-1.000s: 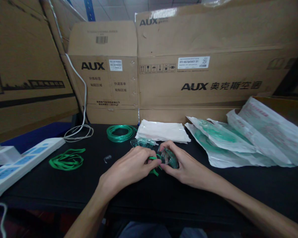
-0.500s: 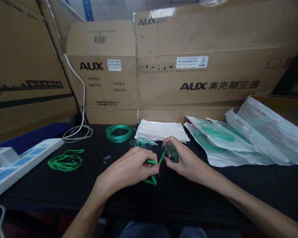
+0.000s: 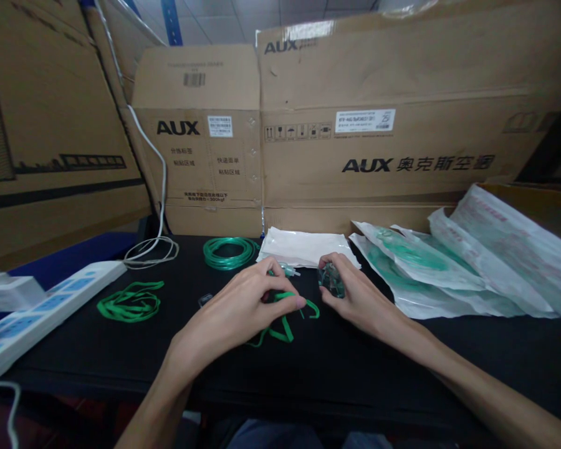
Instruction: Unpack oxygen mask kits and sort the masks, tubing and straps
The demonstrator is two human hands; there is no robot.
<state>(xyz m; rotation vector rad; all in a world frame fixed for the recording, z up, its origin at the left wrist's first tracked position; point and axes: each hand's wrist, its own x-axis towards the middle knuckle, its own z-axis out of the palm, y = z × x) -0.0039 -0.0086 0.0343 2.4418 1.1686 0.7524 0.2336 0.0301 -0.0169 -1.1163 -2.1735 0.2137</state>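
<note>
My left hand point(image 3: 236, 308) is closed in a pinch on a green elastic strap point(image 3: 287, 318) that loops over the black table point(image 3: 121, 349) below my fingers. My right hand point(image 3: 355, 293) grips a small clear green-tinted mask piece point(image 3: 331, 279) just right of the strap. A second clear plastic part point(image 3: 285, 269) lies just behind my left hand, partly hidden by it. The two hands are a short gap apart at the table's middle.
A coil of green tubing point(image 3: 229, 251) and a flat white pouch point(image 3: 303, 246) lie behind my hands. Sealed packets point(image 3: 449, 268) pile at the right. A loose green strap bundle point(image 3: 128, 302), a white power strip point(image 3: 42, 305) and cable sit left. Cardboard boxes point(image 3: 355, 125) wall the back.
My hands have drawn apart. The left hand pulled the green strap free toward the left, and the right hand lifted the mask piece slightly back and right.
</note>
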